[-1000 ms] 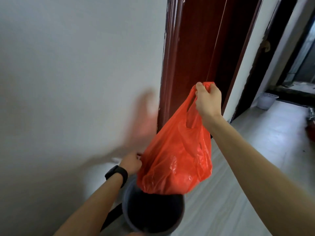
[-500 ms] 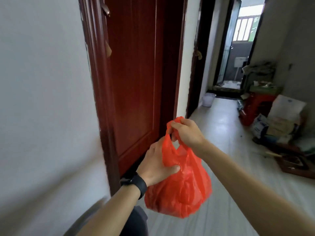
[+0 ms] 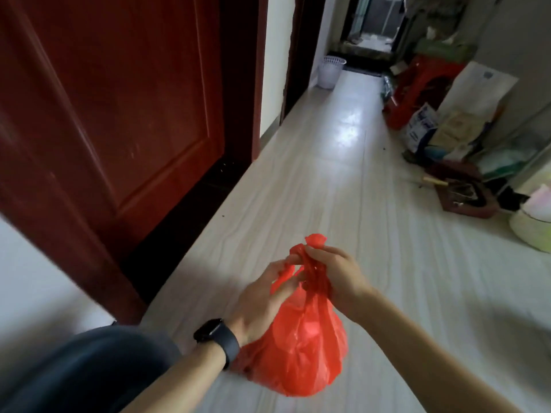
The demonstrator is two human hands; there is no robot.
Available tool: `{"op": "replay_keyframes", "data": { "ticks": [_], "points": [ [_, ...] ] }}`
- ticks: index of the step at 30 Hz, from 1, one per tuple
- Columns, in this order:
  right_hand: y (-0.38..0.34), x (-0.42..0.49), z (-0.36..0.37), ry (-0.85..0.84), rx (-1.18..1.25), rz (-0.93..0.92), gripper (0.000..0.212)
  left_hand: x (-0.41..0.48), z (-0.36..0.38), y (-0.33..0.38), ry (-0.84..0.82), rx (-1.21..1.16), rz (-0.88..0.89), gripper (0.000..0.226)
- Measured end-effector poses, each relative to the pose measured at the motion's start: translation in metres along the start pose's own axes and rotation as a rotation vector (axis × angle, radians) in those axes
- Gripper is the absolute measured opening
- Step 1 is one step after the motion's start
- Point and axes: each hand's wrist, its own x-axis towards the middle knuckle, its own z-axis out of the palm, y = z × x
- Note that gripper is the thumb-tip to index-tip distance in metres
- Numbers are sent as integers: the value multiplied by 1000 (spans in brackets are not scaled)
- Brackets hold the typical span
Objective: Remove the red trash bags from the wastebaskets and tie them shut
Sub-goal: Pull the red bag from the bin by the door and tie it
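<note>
That red trash bag [image 3: 298,353] looks light and floppy, thin slick plastic, so I'd hold it by the bunched neck and handle loops. It's low over the floor [image 3: 343,180]. The right hand [image 3: 337,275] is clenched round the neck, and the left hand [image 3: 262,299] fingers [image 3: 283,268] are pinching a loop right beside it.

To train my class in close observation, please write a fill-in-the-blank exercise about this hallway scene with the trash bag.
The left hand and right hand both hold the top of a ____ trash bag. The black watch is worn on the ____ wrist. The white wastebasket far down the hall stands on the ____.
Missing words: red; left; floor.
</note>
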Motion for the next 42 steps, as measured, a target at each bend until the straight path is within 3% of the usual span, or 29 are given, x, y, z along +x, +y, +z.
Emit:
{"op": "replay_keyframes", "data": {
  "ticks": [4,6,8,11,14,16,17,19,21,23,26,27,30,33,35,40,42],
  "points": [
    [4,6,-6,-60,133,86,26,-8,31,-25,-21,240,96,80],
    [6,4,-12,-80,70,82,30,1,41,-39,90,376,109,67],
    [5,1,-20,-40,-268,-38,32,12,41,-43,188,366,52,39],
    [-3,-4,-39,193,-1105,-298,36,17,41,-37,258,149,-66,56],
    [-13,-18,-54,546,-1260,-541,35,16,41,-26,324,-58,-109,55],
    [-15,-27,-59,611,-1220,-781,34,12,43,-15,358,-165,-107,51],
    [-18,-34,-58,570,-1136,-808,35,8,45,-7,361,-218,-102,49],
    [-21,-46,-55,434,-906,-666,42,-2,49,6,357,-277,-101,48],
    [-21,-58,-49,401,-853,-557,47,-13,52,17,346,-287,-47,46],
    [-24,-65,-44,361,-625,-427,47,-20,49,25,328,-180,59,49],
    [-32,-70,-36,190,-198,-224,39,-31,44,37,139,-21,119,81],
    [-32,-70,-36,164,-218,-220,38,-34,44,42,70,18,116,76],
    [-32,-70,-33,135,-363,-252,37,-35,50,52,10,120,73,33],
    [-29,-73,-39,126,-405,-263,35,-32,57,49,-11,88,1,50],
    [-21,-71,-46,144,-404,-263,32,-28,63,48,-47,24,-21,49],
    [5,-63,-61,73,-185,-168,31,-12,77,30,-31,214,-57,51],
    [15,-60,-73,79,-95,-152,28,-4,77,20,-16,171,-101,50]
  ]
}}
